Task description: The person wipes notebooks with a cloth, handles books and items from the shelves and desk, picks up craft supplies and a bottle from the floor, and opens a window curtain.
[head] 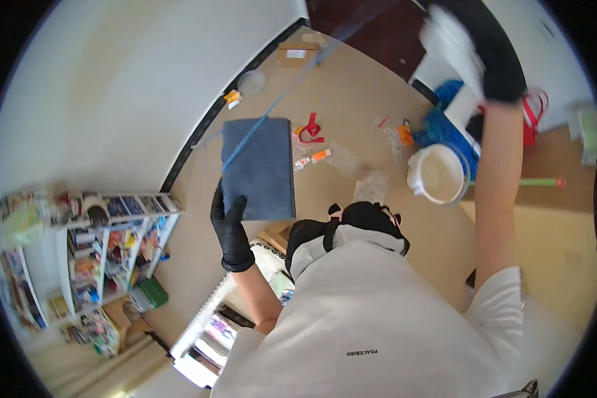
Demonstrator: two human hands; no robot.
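Note:
My left hand [231, 224], in a black glove, grips the lower left corner of a flat dark blue book or folder [258, 169], its thumb across the front. A thin blue ribbon or strip [273, 107] runs from the book's left edge up towards the top right. High at the right, my right hand [500, 59], also in a black glove, is raised beside a blurred white object [452, 47]; it seems to be held, but the fingers are too unclear to tell how.
On the floor lie red ribbon [312, 130], an orange and white tube [321, 155], clear plastic bags [371, 186] and white string [393, 143]. A white bucket [439, 174] stands right, near blue plastic [435, 124]. Full shelves [104, 258] stand left; a cardboard box [296, 53] is beyond.

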